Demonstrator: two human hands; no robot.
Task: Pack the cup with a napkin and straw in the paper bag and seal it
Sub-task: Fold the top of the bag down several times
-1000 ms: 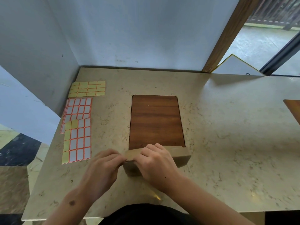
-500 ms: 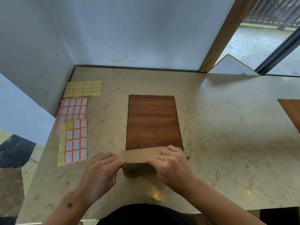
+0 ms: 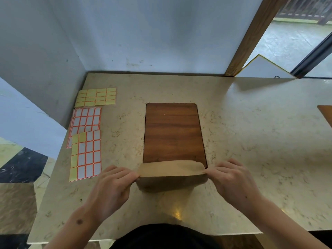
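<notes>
A brown paper bag (image 3: 171, 172) stands at the near edge of the marble table (image 3: 251, 141), its top folded over flat toward the far side. My left hand (image 3: 113, 189) pinches the fold's left end. My right hand (image 3: 231, 178) pinches the fold's right end. The hands sit at opposite ends of the crease, with the folded strip stretched between them. The cup, napkin and straw are out of sight; the bag hides whatever is inside.
A dark wooden board (image 3: 173, 132) is set into the table just beyond the bag. Three sheets of orange-bordered sticker labels (image 3: 86, 155) lie at the table's left edge. Walls close the far and left sides. Another wooden panel (image 3: 326, 114) shows at the right edge.
My right hand has slid from the middle of the fold out to its right end. My left hand stays at the left end, and the fold lies flatter.
</notes>
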